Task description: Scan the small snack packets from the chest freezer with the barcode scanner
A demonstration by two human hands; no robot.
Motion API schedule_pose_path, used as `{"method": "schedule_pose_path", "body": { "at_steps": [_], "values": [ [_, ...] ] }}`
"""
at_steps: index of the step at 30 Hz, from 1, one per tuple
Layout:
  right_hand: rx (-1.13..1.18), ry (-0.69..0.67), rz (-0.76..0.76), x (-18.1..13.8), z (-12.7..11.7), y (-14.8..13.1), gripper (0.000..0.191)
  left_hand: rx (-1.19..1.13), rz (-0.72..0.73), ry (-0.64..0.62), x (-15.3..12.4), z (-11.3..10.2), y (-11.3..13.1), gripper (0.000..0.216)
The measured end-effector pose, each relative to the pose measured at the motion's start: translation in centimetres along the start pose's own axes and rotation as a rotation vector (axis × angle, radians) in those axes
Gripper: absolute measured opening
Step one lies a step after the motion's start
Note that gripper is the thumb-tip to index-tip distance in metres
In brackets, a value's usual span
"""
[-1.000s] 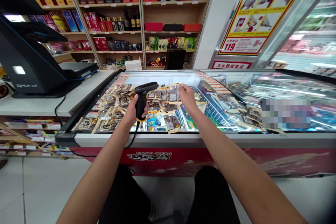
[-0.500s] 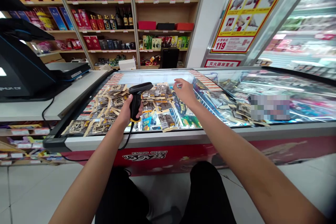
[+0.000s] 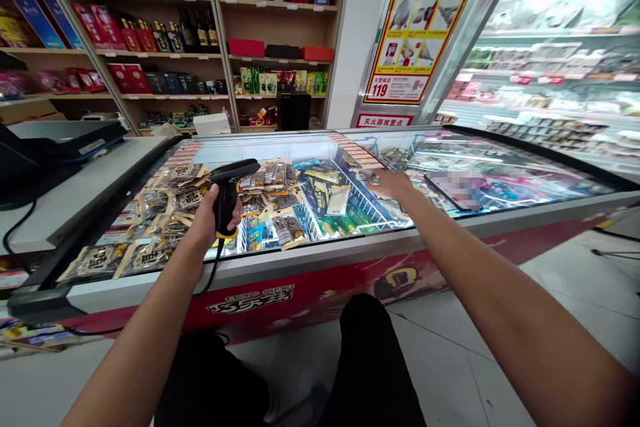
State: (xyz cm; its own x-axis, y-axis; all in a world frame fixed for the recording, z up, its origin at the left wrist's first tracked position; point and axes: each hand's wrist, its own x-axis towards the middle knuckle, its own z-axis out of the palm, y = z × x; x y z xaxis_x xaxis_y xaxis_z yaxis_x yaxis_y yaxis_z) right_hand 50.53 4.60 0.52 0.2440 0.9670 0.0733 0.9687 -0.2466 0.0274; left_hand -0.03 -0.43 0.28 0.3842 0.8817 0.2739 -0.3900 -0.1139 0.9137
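Observation:
My left hand (image 3: 204, 217) is closed round the grip of a black barcode scanner (image 3: 227, 187), held upright over the glass lid of a chest freezer (image 3: 300, 257). Brown snack packets (image 3: 170, 200) lie in a heap on the lid left of the scanner. More clear packets (image 3: 270, 177) lie just right of its head. My right hand (image 3: 393, 183) reaches further right, low over the glass, fingers stretched towards a small packet (image 3: 367, 177). Whether it grips that packet is unclear.
The scanner's cable (image 3: 213, 273) hangs over the freezer's red front (image 3: 310, 293). A counter (image 3: 75, 183) with a black till terminal (image 3: 30, 160) stands at the left. Shelves of boxed bottles (image 3: 165, 20) fill the back; a chilled display (image 3: 550, 60) is at the right.
My right hand has let go of the packets by the scanner and moved right across the glass. My view has swung right. The left hand keeps the scanner in place.

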Motion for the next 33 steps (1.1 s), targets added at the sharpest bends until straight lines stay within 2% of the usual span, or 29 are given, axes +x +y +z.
{"method": "schedule_pose_path", "body": {
  "at_steps": [2, 5, 7, 11, 16, 17, 19, 22, 27, 30, 33],
  "values": [
    [-0.027, 0.040, -0.125, 0.3, 0.2, -0.7, 0.064, 0.001, 0.003, 0.006, 0.1, -0.1, -0.2, 0.063],
    [0.079, 0.023, -0.251, 0.5, 0.2, -2.3, 0.055, 0.000, 0.005, 0.019, 0.0, -0.2, -0.4, 0.063],
    [0.244, -0.013, -0.245, 0.4, 0.1, -3.4, 0.055, -0.004, 0.002, 0.019, 0.0, -0.2, -0.4, 0.063],
    [0.533, -0.004, -0.162, -0.1, -0.1, -5.6, 0.075, -0.017, -0.014, 0.027, -0.1, -0.2, -0.3, 0.062],
    [0.802, 0.193, -0.113, -1.6, -0.5, -9.1, 0.048, -0.015, -0.013, 0.037, -0.1, 0.0, -0.2, 0.060],
    [0.887, 0.240, -0.105, -2.1, -0.6, -10.1, 0.050, -0.015, -0.007, 0.033, -0.2, 0.1, -0.2, 0.060],
    [1.214, 0.310, -0.098, -3.3, -1.0, -12.4, 0.053, -0.020, 0.000, 0.026, -0.2, 0.0, -0.3, 0.060],
    [1.438, 0.291, -0.219, -5.4, -1.4, -16.2, 0.058, -0.027, 0.001, 0.021, -0.1, -0.1, -0.4, 0.059],
    [1.420, 0.235, -0.364, -8.2, -0.4, -21.2, 0.060, -0.057, 0.002, 0.022, 0.0, -0.3, -0.6, 0.060],
    [1.307, 0.275, -0.382, -9.1, 0.4, -22.9, 0.055, -0.070, 0.005, 0.018, 0.0, -0.3, -0.7, 0.060],
    [1.291, 0.292, -0.395, -9.5, 0.7, -23.9, 0.049, -0.068, 0.008, 0.014, 0.0, -0.2, -0.5, 0.060]
  ]
}}
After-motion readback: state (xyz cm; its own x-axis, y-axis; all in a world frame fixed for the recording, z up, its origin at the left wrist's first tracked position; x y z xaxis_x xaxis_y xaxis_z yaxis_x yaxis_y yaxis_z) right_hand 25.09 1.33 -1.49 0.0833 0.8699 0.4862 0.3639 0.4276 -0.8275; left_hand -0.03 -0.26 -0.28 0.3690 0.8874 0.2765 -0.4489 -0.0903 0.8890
